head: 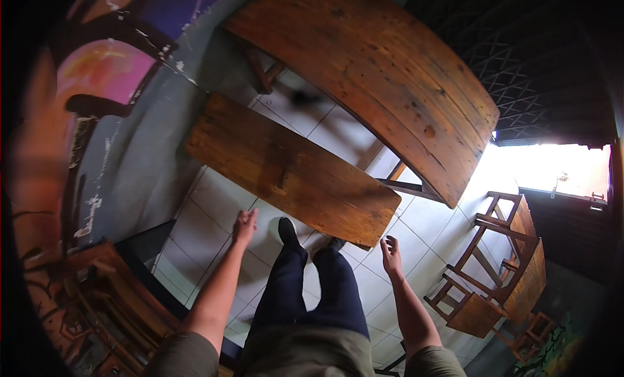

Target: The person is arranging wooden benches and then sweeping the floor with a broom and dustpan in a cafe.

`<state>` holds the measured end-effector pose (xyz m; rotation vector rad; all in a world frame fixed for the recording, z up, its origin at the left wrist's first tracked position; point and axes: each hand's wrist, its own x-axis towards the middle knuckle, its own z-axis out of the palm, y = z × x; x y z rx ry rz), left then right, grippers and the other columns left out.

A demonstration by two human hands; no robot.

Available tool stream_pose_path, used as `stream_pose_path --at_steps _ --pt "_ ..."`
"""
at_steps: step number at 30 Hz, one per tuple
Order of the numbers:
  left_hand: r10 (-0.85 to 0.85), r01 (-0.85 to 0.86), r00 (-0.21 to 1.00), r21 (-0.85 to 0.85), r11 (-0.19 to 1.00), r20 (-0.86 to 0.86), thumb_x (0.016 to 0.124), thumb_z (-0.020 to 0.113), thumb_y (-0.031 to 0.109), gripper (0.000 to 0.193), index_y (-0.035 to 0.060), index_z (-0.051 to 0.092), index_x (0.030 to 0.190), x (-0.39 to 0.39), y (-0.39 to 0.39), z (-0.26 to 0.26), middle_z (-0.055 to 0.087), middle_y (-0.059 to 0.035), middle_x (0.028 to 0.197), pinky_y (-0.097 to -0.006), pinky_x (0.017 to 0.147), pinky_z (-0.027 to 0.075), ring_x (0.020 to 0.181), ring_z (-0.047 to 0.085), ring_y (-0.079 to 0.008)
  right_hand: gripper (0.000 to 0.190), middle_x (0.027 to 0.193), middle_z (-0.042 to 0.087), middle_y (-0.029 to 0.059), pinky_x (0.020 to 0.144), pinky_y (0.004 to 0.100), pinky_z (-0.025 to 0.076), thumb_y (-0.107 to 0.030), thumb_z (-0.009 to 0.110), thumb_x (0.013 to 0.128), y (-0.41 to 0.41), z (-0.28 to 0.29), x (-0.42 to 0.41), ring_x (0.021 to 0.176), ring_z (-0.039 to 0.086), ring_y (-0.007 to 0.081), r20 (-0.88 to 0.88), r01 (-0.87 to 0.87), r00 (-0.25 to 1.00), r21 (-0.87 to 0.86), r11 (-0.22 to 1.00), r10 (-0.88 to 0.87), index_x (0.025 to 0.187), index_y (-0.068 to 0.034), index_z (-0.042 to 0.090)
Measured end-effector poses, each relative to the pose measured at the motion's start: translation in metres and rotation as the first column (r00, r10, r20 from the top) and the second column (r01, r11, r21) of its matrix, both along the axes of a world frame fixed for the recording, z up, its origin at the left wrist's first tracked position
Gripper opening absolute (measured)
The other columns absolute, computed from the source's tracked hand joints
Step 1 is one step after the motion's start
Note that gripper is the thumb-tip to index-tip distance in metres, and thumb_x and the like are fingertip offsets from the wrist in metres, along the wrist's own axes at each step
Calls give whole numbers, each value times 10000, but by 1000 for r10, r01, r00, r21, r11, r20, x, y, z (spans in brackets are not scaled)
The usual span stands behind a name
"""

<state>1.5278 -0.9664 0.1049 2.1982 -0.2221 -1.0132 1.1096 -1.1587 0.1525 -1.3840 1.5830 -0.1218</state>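
A long wooden bench [292, 167] stretches across the white-tiled floor just ahead of my feet. Beyond it stands a large plank-topped wooden table [380, 79] with dark spots and worn boards. My left hand [246, 226] hangs over the tiles on the near side of the bench, holding nothing, its fingers partly bent and apart. Near the bench's right end is my right hand [390, 252], empty, with its fingers loosely curled; whether it touches the bench edge I cannot tell, though a small gap seems to show.
Wooden furniture lies tipped on its side [507, 269] at the right. Stacked wooden pieces [107, 304] fill the lower left. A painted wall [146, 148] runs along the left, and a dark folding metal gate [512, 89] is beside the bright opening at the upper right.
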Motion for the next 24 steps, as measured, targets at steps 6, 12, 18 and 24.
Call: stream_pose_path --at_steps 6,12,18,24 --pt "341 -305 912 176 936 -230 815 459 702 796 47 425 1265 47 -46 -92 522 -96 1152 -365 742 486 906 583 -201 815 1283 473 198 880 353 417 -600 539 842 -15 -122 -31 1118 490 289 -145 402 911 95 911 -387 1380 -38 296" --pt "399 -594 695 -165 787 -599 817 370 747 899 118 234 1444 69 -59 -151 309 -89 1453 -420 1071 248 1324 308 -240 662 1182 529 111 837 353 464 -523 576 856 -27 -174 -18 1040 542 224 176 435 842 340 834 -511 1275 -26 448" --pt "494 -752 603 -239 615 -627 806 290 784 916 164 171 1469 61 -83 -134 204 -53 1508 -417 1110 177 1374 214 -237 665 1206 523 111 864 353 450 -509 552 876 -27 -187 -34 1056 526 214 92 430 859 402 808 -503 1297 -9 430" --pt "561 -775 610 -272 571 -561 760 152 845 989 159 149 1472 52 -96 -75 149 -49 1523 -394 1113 174 1380 189 -241 585 1109 589 110 824 335 462 -449 604 867 -20 -120 -29 968 564 195 65 415 895 243 876 -442 1208 18 519"
